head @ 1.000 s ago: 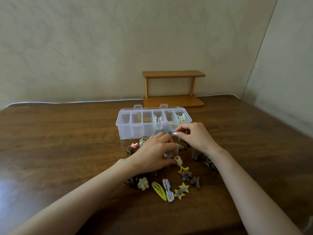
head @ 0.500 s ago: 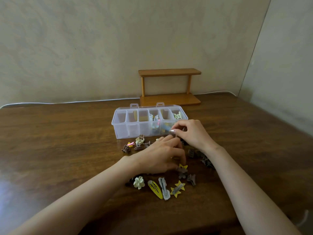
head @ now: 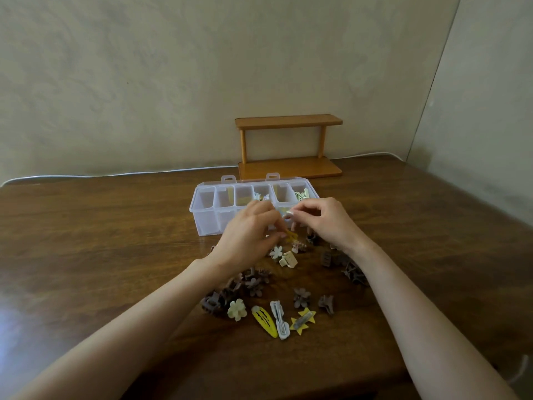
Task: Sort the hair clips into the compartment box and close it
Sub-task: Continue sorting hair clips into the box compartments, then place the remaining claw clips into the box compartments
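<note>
Head: left hand (head: 245, 238) holding clip (head: 290, 235), right hand (head: 326, 222) hide box (head: 206, 215); shelf (head: 288, 122) behind

walls: plain beige (head: 144, 82) | table: dark wood (head: 86, 241) | shelf: small wooden, by wall (head: 288, 122)

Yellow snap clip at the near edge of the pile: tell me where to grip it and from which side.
Probably from straight above, pinching the yellow snap clip across its narrow width at mid-length. It lies flat on the table, so only its long edges offer purchase. The white clip lies close on its right, the cream flower clip by its far end.
</note>
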`<action>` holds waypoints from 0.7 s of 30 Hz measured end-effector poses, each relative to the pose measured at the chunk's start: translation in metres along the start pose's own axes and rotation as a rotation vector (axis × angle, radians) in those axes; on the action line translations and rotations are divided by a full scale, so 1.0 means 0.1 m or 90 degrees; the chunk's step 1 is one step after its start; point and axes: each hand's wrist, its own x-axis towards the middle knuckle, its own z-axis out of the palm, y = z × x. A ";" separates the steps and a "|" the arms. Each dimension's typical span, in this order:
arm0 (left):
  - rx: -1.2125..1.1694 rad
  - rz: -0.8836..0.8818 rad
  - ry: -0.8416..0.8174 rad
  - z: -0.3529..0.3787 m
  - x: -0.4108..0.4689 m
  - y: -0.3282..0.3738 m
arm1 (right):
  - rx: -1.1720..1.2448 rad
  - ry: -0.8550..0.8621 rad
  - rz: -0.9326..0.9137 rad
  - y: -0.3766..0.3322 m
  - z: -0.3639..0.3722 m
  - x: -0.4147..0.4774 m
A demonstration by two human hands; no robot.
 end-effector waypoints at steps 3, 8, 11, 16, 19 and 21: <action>-0.013 -0.030 0.081 -0.03 0.06 -0.02 | 0.183 -0.048 0.022 -0.09 -0.04 -0.04; -0.003 -0.013 0.116 -0.02 0.12 0.02 | 0.314 -0.111 0.061 -0.08 -0.03 -0.03; -0.011 -0.005 0.105 -0.03 0.11 0.04 | 0.369 -0.114 0.065 -0.08 -0.04 -0.03; -0.083 -0.062 -0.008 -0.19 -0.04 -0.05 | 0.265 0.102 0.054 -0.03 -0.01 0.02; -0.109 -0.068 -0.100 -0.31 -0.18 -0.12 | 0.178 0.225 0.051 -0.05 0.00 0.10; -0.117 -0.050 -0.141 -0.35 -0.26 -0.12 | 0.117 0.273 0.029 -0.09 -0.01 0.20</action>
